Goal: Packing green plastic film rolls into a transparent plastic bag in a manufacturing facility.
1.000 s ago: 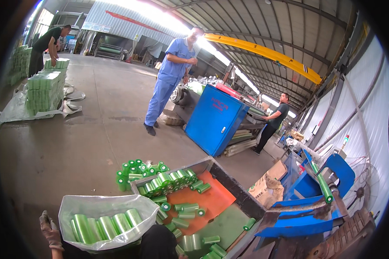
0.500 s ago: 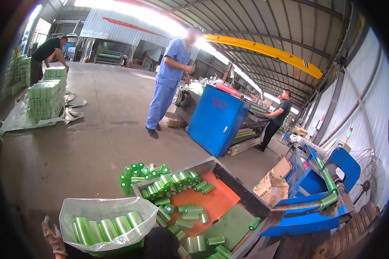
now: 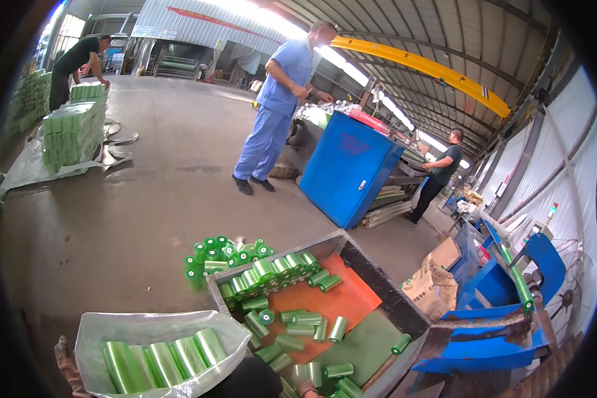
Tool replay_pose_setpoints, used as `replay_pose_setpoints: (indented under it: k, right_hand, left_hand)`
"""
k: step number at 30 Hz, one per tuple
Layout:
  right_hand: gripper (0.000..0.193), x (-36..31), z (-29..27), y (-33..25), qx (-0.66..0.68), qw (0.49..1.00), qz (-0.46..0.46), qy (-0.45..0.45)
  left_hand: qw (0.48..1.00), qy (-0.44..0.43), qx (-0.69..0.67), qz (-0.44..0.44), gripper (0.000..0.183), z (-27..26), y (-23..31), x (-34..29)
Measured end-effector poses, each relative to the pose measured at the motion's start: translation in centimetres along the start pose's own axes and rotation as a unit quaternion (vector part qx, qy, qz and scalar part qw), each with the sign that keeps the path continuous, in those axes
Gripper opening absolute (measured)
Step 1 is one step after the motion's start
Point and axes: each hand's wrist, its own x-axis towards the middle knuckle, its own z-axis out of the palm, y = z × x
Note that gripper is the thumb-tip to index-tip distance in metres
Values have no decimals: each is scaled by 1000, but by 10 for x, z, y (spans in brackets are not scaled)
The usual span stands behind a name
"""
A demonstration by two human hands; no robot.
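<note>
A clear plastic bag [image 3: 93, 335] stands upright at the lower left, its mouth wide, with several green film rolls [image 3: 168, 363] side by side inside. My gloved left hand [image 3: 67, 365] is at the bag's left side, fingers stretched upward. At the lower edge, only part of my right hand [image 3: 306, 389] shows, next to the near ends of two green rolls [image 3: 314, 373] in a large bin [image 3: 414, 312]. Its grip is cut off by the picture edge. Loose rolls lie over the bin's orange sheet [image 3: 351, 292] and green sheet, with others stacked along its far left side.
More rolls [image 3: 209, 255] are piled on the floor behind the bin. A blue machine chute [image 3: 471, 355] meets the bin's right side, a long green roll [image 3: 521, 288] above it. Beyond stand a blue cabinet [image 3: 351, 169] and a person in blue [image 3: 278, 99]. Two other people work farther off.
My right hand has come into view at the lower edge. A roll has left the chute, and another lies on the bin's green sheet. The person in blue has turned and reaches toward the machine.
</note>
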Motion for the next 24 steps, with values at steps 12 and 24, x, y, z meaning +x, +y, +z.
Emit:
replay_pose_setpoints:
  k: [12, 24]
  right_hand:
    - [67, 101, 95, 2, -141, 989, -43, -27]
    - [49, 28, 37, -29, -207, 977, -3, -45]
  left_hand:
    - [919, -107, -222, -308, 34, -29, 39, 16]
    - [927, -100, -218, -289, 33, -12, 32, 13]
